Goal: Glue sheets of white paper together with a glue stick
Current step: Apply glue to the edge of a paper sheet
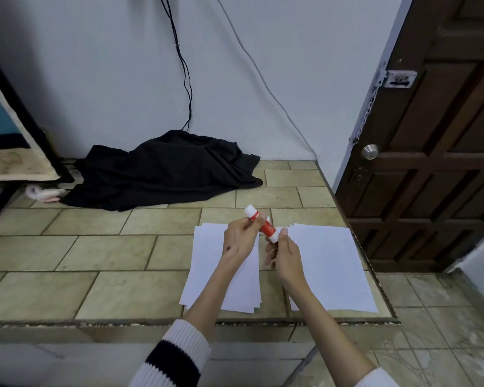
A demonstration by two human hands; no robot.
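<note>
Black cloth (162, 171) on tiled ledge (95, 247), well behind paper stacks (333, 263).

Two stacks of white paper, a left stack (207, 263) and a right stack (330, 266), one glue stick (261, 223), and one black cloth (165, 171) are counted.

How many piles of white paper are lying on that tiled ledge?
2. The left pile lies partly under the left hand; the right pile lies beside the right hand. Each holds several fanned sheets, so the sheet count stays hidden.
</note>
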